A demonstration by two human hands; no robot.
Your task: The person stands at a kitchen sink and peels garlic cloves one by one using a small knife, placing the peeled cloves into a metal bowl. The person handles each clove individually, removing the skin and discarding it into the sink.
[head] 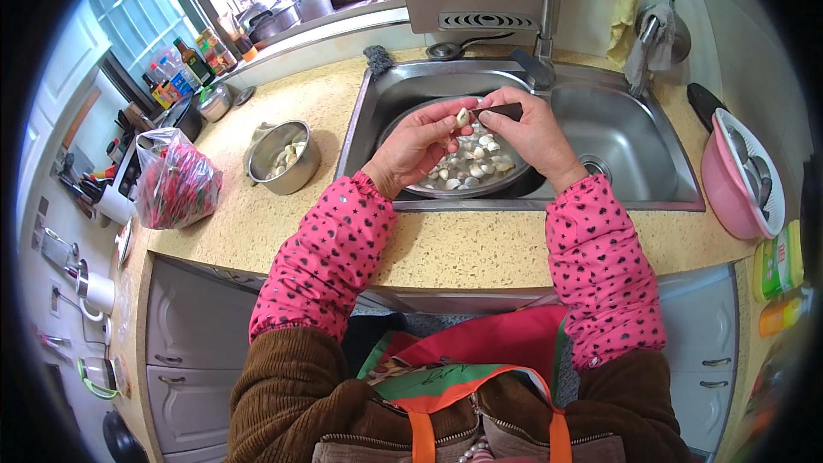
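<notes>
In the head view my left hand (421,138) pinches a small pale clam (463,118) between thumb and fingers. My right hand (530,132) grips a small tool by its dark handle (505,111), probably a knife; its tip is at the clam and mostly hidden by fingers. Both hands are above a round metal basin (466,193) in the left sink bowl. Whitish clams (476,170) lie in the basin's water, and my wrists cover part of its rim. To the left, a steel pot (292,180) on the counter holds pale pieces whose kind I cannot tell.
A faucet (546,13) rises behind the double sink (627,128). At right leans a pink basin (726,186) with a white strainer (775,186). Left on the speckled counter (469,244) are a plastic bag of red items (180,186) and several bottles (193,61).
</notes>
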